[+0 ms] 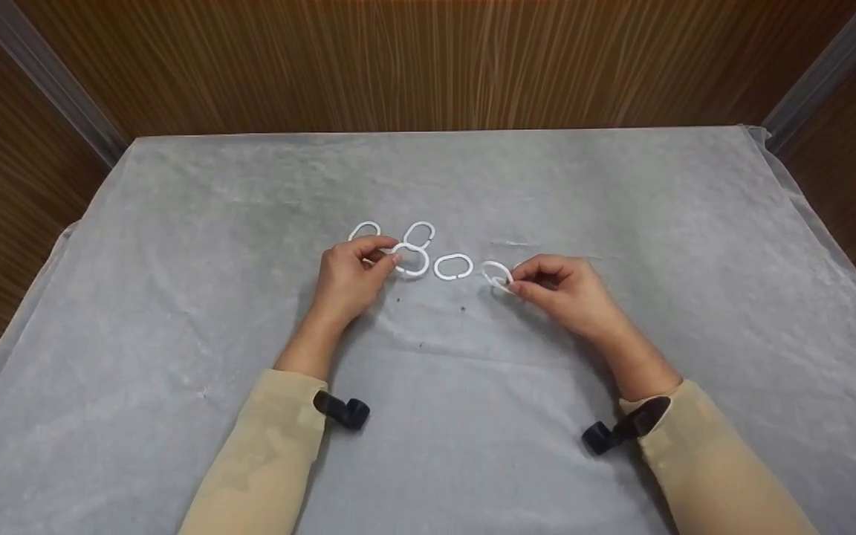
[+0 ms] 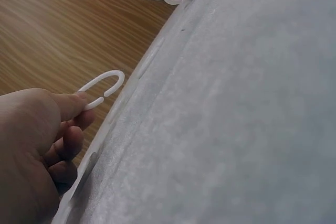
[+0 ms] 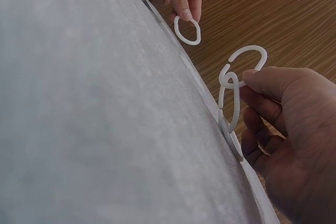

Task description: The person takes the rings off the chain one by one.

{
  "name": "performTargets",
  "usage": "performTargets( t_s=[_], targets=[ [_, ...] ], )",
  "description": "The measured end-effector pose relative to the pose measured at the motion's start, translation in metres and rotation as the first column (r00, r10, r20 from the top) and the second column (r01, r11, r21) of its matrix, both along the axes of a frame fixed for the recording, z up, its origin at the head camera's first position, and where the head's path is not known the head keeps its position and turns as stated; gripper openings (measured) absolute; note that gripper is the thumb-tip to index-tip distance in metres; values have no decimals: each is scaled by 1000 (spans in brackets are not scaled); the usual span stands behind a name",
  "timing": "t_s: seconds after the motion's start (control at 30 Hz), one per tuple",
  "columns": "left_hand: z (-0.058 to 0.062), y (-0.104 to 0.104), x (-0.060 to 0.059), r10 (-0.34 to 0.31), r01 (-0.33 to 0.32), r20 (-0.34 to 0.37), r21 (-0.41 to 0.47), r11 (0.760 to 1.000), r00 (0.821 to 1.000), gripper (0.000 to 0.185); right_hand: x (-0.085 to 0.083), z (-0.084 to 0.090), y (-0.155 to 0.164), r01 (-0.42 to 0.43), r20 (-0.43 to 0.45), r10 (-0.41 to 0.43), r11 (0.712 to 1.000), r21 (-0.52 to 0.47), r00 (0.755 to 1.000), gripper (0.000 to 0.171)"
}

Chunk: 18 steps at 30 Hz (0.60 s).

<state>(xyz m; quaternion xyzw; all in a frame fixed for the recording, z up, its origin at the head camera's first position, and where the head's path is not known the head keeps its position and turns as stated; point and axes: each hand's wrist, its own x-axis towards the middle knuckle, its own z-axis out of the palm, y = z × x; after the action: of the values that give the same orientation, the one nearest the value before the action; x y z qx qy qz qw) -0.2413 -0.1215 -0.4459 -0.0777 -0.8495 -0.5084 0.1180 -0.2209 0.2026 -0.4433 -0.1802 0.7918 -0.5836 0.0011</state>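
My left hand (image 1: 354, 279) pinches a white plastic C-shaped link (image 1: 426, 261) between thumb and fingertips, held above the cloth. In the left wrist view that link (image 2: 102, 75) shows a small gap in its oval. My right hand (image 1: 573, 293) pinches another white link (image 3: 264, 59) between thumb and forefinger. A second link (image 3: 235, 103) is hooked through it and hangs down, as the right wrist view shows. Between the hands one loose link (image 1: 453, 256) lies on the cloth. Two more, a left one (image 1: 365, 224) and a right one (image 1: 431, 231), lie just beyond my left hand.
A grey cloth (image 1: 443, 416) covers the table, with slight wrinkles and a few dark specks near the middle. Wood-grain panels (image 1: 428, 67) stand behind the table and at both sides. Each sleeve cuff carries a black wrist camera, a left one (image 1: 354, 413) and a right one (image 1: 600, 437).
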Motion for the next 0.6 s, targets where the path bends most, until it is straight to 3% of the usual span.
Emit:
performTargets(
  t_s=[0.6],
  targets=[
    [-2, -1, -1, -2, 2, -2, -25, 1000, 1000, 16, 0, 0, -1, 4, 14, -4, 1000, -4, 1000, 8]
  ],
)
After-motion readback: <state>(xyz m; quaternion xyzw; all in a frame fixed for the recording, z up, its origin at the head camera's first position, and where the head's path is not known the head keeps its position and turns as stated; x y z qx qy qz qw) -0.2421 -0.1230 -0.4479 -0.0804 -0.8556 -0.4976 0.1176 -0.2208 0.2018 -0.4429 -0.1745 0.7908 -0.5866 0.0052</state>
